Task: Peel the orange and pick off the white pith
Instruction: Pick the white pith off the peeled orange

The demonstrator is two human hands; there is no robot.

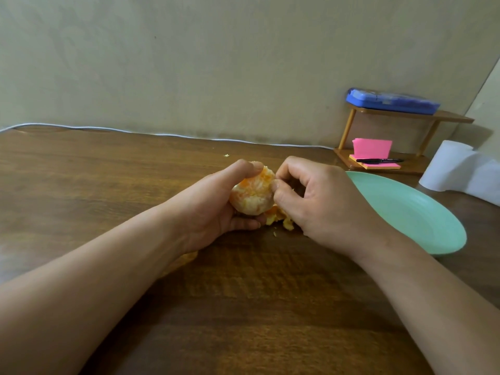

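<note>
- My left palm and curled fingers hide the underside and 9 o'clock side of the orange (253,193); only its top and near face show, pale with pith and patched with bare flesh.
- The fingertips of my right hand (316,201) are tucked out of sight behind its knuckles, so whatever they pinch is too small to make out, possibly a shred of pith.
- A blurred orange scrap, likely peel, peeks out from under my left forearm at 7 o'clock of the fruit.
- Both my forearms are cut off by the bottom edge.
- My left hand (213,204) grips the orange, thumb over the top, fingers curled beneath, just above the table (243,307).
- My right hand meets the orange at its 3 o'clock, thumb and forefinger closed in a pinch against its surface, the other fingers curled.
- Peel pieces (278,216) lie on the table at the orange's 5 o'clock, partly under my right hand.
- A green plate (411,212) sits at 3 o'clock, just beyond my right hand.
- At 2 o'clock stands a small wooden shelf (449,119) with a blue case (392,101) on top; a paper roll (454,171) is beside it.
</note>
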